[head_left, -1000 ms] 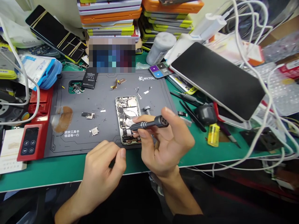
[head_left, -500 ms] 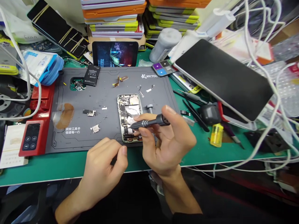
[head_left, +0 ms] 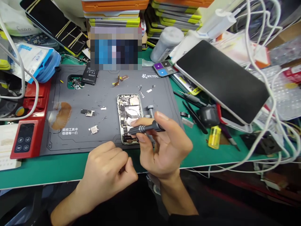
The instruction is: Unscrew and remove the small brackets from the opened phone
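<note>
**Dark screwdriver point(head_left: 147, 127) at the lower part of the opened phone point(head_left: 131, 108)**

Nearest to me, my left hand point(head_left: 109, 169) has moved lower and closer to my right hand point(head_left: 163, 147) than it was half a second ago. It is clenched loosely above the front edge of the green table point(head_left: 61, 169); if something is inside the fist, I cannot tell. My right hand grasps the screwdriver between thumb and fingers, and both have shifted slightly to the left against the phone. The tool's tip is too small to see clearly, so I cannot tell if it touches.

The phone lies on the gray mat point(head_left: 100, 92), near its front edge, just beyond my hands. It is open, with pale frame, narrow board along the left side, silvery plates at the top, white area in the middle and dark parts at the bottom.

On the mat, lower left, white Chinese characters read "武校工具", and below them "悟道每一", with the last sign unclear. To their left, the red device point(head_left: 25, 141) shows four round button marks. At the far right of the mat I can read "WKTO", the rest is cut. At the far left, the black battery point(head_left: 90, 75) carries small print, not readable. Behind the mat, the standing screen point(head_left: 116, 51) is now pixelated, while before its picture was visible.
</note>
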Motion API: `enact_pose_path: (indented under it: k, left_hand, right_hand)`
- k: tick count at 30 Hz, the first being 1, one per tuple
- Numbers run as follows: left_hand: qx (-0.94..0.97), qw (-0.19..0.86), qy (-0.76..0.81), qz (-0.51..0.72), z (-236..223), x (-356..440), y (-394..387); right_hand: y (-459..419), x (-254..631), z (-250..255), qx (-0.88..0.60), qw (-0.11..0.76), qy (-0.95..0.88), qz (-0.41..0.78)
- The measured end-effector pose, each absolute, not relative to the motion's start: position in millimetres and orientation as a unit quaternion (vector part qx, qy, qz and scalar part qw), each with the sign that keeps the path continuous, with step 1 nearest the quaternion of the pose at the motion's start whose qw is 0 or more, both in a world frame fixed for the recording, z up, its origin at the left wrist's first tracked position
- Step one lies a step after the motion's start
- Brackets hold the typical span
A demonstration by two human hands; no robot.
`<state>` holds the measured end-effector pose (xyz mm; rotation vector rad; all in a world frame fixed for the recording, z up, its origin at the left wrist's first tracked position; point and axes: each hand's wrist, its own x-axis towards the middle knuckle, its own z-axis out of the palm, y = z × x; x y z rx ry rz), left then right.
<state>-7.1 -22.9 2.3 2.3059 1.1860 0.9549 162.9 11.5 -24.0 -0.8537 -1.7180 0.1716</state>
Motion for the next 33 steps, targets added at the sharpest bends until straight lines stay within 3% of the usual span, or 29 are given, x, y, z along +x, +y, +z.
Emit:
enact_pose_path:
  k: [15,21,29,33]
  left_hand:
    - [0.819,0.177,0.416,0.353,-1.8,-4.8,-22.3]
    - [0.818,0.179,0.417,0.352,-4.2,-5.7,-24.4]
    - [0.819,0.176,0.420,0.348,-2.1,-5.6,-23.1]
    - [0.821,0.173,0.418,0.348,-2.2,-5.9,-22.6]
  right_hand:
    - [10.2,162.3,-22.3,-0.355,0.548,-0.753,0.081]
    - [11.8,161.0,-14.0,-0.373,0.525,-0.765,0.001]
    - [8.6,161.4,-7.0,-0.389,0.565,-0.726,-0.052]
    - [6.9,163.1,-5.6,-0.389,0.567,-0.725,-0.022]
